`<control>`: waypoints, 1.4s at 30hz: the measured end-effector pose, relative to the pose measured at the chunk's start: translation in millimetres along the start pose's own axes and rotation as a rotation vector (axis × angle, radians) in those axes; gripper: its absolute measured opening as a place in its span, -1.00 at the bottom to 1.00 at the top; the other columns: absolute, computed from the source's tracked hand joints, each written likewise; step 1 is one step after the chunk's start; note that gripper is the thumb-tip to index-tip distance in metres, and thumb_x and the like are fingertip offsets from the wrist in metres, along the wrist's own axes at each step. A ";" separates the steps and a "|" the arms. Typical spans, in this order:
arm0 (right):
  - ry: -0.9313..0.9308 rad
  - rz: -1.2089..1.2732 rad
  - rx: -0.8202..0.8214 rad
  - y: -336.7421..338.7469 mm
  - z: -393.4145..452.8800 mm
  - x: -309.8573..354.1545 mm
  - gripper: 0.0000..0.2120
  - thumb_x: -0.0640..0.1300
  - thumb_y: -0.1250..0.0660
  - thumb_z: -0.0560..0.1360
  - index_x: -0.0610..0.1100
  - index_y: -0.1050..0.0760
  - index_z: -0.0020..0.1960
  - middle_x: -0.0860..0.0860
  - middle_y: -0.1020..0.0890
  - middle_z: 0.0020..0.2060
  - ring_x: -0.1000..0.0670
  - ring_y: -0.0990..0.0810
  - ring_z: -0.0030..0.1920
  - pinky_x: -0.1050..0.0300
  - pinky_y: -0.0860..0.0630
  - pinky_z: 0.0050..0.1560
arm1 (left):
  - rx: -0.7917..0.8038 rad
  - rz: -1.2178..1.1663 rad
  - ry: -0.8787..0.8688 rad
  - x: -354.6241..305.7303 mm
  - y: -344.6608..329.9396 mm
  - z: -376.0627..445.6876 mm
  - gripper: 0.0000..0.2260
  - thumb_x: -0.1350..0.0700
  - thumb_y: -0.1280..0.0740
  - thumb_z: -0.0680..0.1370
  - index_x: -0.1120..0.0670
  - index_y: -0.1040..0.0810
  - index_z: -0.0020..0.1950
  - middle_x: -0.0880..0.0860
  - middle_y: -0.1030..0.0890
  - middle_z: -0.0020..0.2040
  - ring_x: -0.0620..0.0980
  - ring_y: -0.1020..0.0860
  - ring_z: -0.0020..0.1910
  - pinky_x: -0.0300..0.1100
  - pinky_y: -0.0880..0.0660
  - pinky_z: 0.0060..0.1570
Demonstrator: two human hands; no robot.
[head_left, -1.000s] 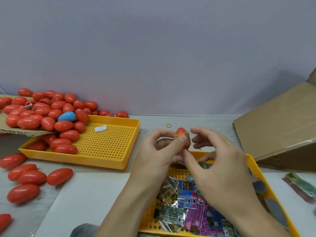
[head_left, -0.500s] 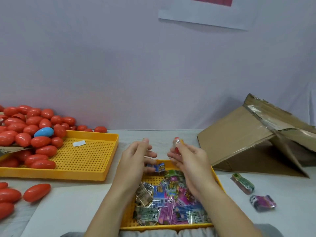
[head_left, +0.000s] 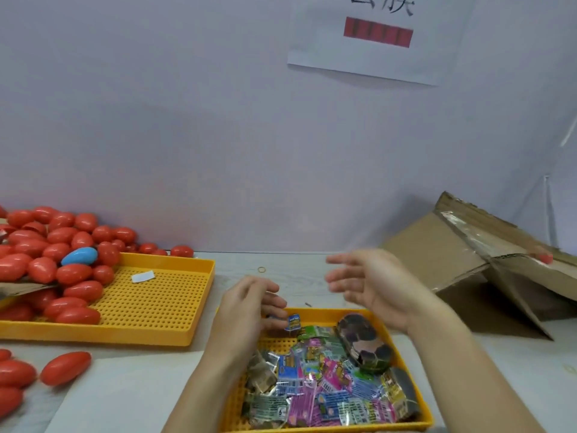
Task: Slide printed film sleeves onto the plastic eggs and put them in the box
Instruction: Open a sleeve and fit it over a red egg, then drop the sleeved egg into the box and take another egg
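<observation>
Right hand: the right hand is raised above the far edge of the near tray, fingers spread and nearly straight, holding nothing.
Left hand: the left hand hangs over the near tray's far-left corner, fingers loosely curled; a small blue printed sleeve sits at its fingertips, though I cannot tell whether it is pinched.
Film sleeves: a glossy heap of flat printed film sleeves in pink, blue, green and silver fills the yellow perforated tray at 6 o'clock.
Eggs: smooth red plastic eggs are piled at 9 o'clock, spilling into a second yellow tray; one blue egg lies among them.
Box: the brown cardboard box stands open at 3 o'clock, a blurred red egg at its flap.
</observation>
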State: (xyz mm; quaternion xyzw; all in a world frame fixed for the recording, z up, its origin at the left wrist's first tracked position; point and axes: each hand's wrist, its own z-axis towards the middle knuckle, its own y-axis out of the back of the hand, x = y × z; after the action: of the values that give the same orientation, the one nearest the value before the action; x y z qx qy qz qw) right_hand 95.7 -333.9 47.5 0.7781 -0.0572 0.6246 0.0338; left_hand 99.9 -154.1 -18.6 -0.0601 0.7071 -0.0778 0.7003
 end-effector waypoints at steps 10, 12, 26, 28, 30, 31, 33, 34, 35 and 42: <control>0.167 -0.441 0.218 -32.6 -0.7 -24.1 -0.58 -0.50 -0.07 0.39 -0.15 -0.57 -0.38 -0.10 -0.51 -0.53 0.00 -0.43 -0.58 0.30 -0.21 -0.66 | -0.194 0.264 -0.201 -6.4 15.1 -0.3 -0.77 0.35 -0.17 0.58 0.13 -0.56 -0.14 0.05 -0.59 -0.24 -0.13 -0.60 -0.35 -0.15 -0.65 -0.23; 0.167 -0.456 0.239 -27.3 3.3 -28.6 -0.53 -0.50 -0.07 0.38 -0.10 -0.58 -0.44 -0.10 -0.50 -0.55 0.00 -0.42 -0.59 0.34 -0.24 -0.65 | -0.290 0.340 -0.259 -11.6 21.1 0.6 -0.76 0.32 -0.21 0.57 0.08 -0.56 -0.18 0.01 -0.59 -0.27 -0.11 -0.61 -0.35 -0.17 -0.63 -0.28; 0.174 -0.230 0.279 -21.0 13.7 -43.3 -0.48 -0.47 -0.04 0.41 -0.06 -0.58 -0.47 -0.07 -0.48 -0.55 0.02 -0.39 -0.60 0.32 -0.17 -0.64 | -0.344 1.274 -0.114 -37.3 55.7 124.7 -0.78 0.29 -0.25 0.53 0.19 -0.64 0.08 0.20 -0.63 0.11 0.22 -0.55 0.17 0.01 -0.54 0.13; 0.170 -0.214 0.284 -22.6 14.7 -46.0 -0.48 -0.47 -0.05 0.42 -0.05 -0.59 -0.46 -0.08 -0.49 -0.54 0.01 -0.40 -0.60 0.33 -0.17 -0.64 | -0.390 1.449 -0.042 -42.7 72.3 138.4 -0.73 0.28 -0.28 0.52 0.18 -0.61 0.19 0.22 -0.60 0.20 0.25 -0.54 0.24 0.03 -0.52 0.19; 0.164 -0.203 0.290 -24.4 16.3 -48.6 -0.48 -0.47 -0.05 0.43 -0.05 -0.59 -0.44 -0.08 -0.50 -0.53 0.00 -0.41 -0.59 0.31 -0.17 -0.63 | -0.370 1.539 0.047 -45.2 84.2 150.2 -0.71 0.24 -0.33 0.52 0.19 -0.55 0.24 0.22 -0.57 0.25 0.24 -0.52 0.26 0.03 -0.50 0.18; 0.163 -0.205 0.294 -25.2 16.8 -50.1 -0.49 -0.46 -0.06 0.43 -0.05 -0.60 -0.43 -0.09 -0.50 -0.53 -0.01 -0.42 -0.58 0.30 -0.18 -0.63 | -0.338 1.559 0.093 -44.7 88.0 154.0 -0.68 0.22 -0.34 0.52 0.19 -0.51 0.27 0.22 -0.53 0.27 0.25 -0.51 0.27 0.04 -0.50 0.19; 0.169 -0.213 0.301 -25.3 18.1 -51.5 -0.52 -0.45 -0.07 0.44 -0.05 -0.61 -0.39 -0.08 -0.51 -0.51 -0.01 -0.44 -0.56 0.29 -0.22 -0.63 | -0.290 1.569 0.155 -42.3 90.3 160.1 -0.66 0.21 -0.33 0.53 0.19 -0.46 0.30 0.22 -0.50 0.30 0.25 -0.50 0.28 0.06 -0.51 0.22; 0.172 -0.211 0.300 -24.7 18.5 -51.9 -0.52 -0.44 -0.07 0.45 -0.05 -0.61 -0.38 -0.07 -0.52 -0.51 -0.01 -0.44 -0.55 0.29 -0.24 -0.63 | -0.281 1.566 0.163 -41.1 90.3 162.4 -0.67 0.22 -0.31 0.54 0.21 -0.47 0.30 0.22 -0.50 0.31 0.26 -0.51 0.28 0.06 -0.52 0.22; 0.175 -0.208 0.294 -24.1 19.2 -52.2 -0.52 -0.44 -0.08 0.46 -0.05 -0.61 -0.37 -0.06 -0.52 -0.51 0.00 -0.45 -0.54 0.30 -0.25 -0.63 | -0.283 1.560 0.164 -39.7 89.5 164.2 -0.68 0.24 -0.30 0.54 0.22 -0.47 0.29 0.23 -0.50 0.30 0.26 -0.51 0.27 0.07 -0.53 0.22; 0.190 -0.191 0.235 -18.6 22.4 -54.3 -0.51 -0.43 -0.08 0.46 -0.02 -0.62 -0.36 -0.03 -0.52 -0.51 0.02 -0.47 -0.53 0.26 -0.25 -0.61 | -0.273 1.546 0.135 -41.6 79.3 162.8 -0.69 0.30 -0.31 0.55 0.22 -0.44 0.29 0.23 -0.49 0.30 0.26 -0.50 0.27 0.07 -0.51 0.23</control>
State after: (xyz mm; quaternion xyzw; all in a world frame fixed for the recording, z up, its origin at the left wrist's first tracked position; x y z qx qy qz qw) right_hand 108.2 -315.7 -10.0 0.7160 0.0938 0.6917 0.0069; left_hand 265.1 -72.5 5.7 0.3682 0.5926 0.5153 0.4977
